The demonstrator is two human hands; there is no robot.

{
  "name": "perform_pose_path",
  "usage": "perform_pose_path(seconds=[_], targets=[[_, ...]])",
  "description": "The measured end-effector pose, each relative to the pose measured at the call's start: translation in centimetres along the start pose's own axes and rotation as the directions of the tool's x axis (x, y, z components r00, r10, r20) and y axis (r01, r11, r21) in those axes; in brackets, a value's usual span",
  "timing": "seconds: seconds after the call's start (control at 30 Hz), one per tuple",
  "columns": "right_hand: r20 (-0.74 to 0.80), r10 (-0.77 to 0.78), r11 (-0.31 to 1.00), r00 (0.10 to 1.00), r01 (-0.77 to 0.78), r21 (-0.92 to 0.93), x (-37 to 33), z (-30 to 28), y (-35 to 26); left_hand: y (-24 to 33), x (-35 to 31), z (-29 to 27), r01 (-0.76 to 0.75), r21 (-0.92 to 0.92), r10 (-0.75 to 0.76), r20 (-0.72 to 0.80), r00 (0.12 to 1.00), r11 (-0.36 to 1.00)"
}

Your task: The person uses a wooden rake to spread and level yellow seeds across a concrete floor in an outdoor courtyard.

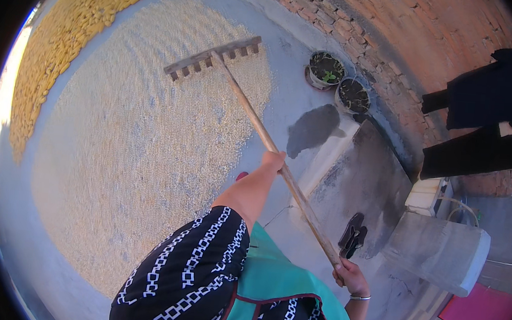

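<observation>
Both hands are wrapped round one long wooden rake handle (279,168): the left hand (273,161) grips it about halfway up, the right hand (350,275) closes on its near end, a thin bangle on that wrist. The rake head (213,58), a single toothed wooden bar, rests on the far part of a wide spread of pale grain (141,144) laid out on the concrete floor (13,224). Taking that grain spread as the marker: its far edge stops short of the brick wall (401,32), leaving a strip of bare concrete between them; on the left of it, across a narrow bare band, lies one long heap of yellow corn cobs (66,27) running away along the edge of the yard. To the right of the grain the floor opens out bare, with one dark wet patch (312,128) on it, and beyond that patch two round plant pots (326,68) stand side by side, touching, at the foot of the wall. Nearer, right of the grain, two dark slippers (353,234) lie together on a grey slab, just beside the handle's lower end. One pale concrete block (440,252) stands further right, and a red mat (481,312) lies past it. Dark cloth (493,95) hangs against the wall on the far right.
</observation>
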State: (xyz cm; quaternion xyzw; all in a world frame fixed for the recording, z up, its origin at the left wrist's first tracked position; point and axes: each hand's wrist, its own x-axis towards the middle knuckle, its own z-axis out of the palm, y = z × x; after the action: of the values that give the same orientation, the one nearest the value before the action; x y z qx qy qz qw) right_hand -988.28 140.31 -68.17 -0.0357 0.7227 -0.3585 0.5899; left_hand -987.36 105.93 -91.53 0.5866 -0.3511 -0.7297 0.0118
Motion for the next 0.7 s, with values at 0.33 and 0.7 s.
perform_pose_path(seconds=[0.33,0.7], targets=[[-0.026,-0.043,0.997,0.999,0.044,0.059,-13.8,3.4,22.4,-20.2,-10.8,-1.3,0.024,-0.025,-0.025,-0.056,0.998,0.999],[-0.288,0.156,0.976,0.945,-0.103,0.191,-28.7,-0.1,34.3,-31.9,-19.1,-1.0,0.177,-0.233,-0.187,-0.023,0.982,0.956]])
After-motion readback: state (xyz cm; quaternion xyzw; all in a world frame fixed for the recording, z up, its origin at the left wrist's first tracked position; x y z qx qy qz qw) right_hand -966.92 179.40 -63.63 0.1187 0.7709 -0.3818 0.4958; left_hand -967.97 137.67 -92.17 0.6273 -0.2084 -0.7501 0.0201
